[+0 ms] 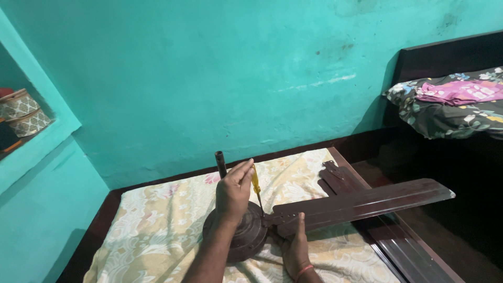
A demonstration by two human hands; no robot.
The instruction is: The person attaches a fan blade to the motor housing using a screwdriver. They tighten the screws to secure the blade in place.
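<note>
While the left hand (233,193) clamps its fingers on a yellow-handled screwdriver (257,189), the tool stands almost upright, tip down at the joint of the brown fan motor (242,238) and the blade (361,202). This dark blade runs long to the right (slightly upward). The right hand (294,246) grips the blade root, fingers closed. All lies on a cream flowered sheet (157,225); round patterned boxes (21,112) sit in the niche at left.
</note>
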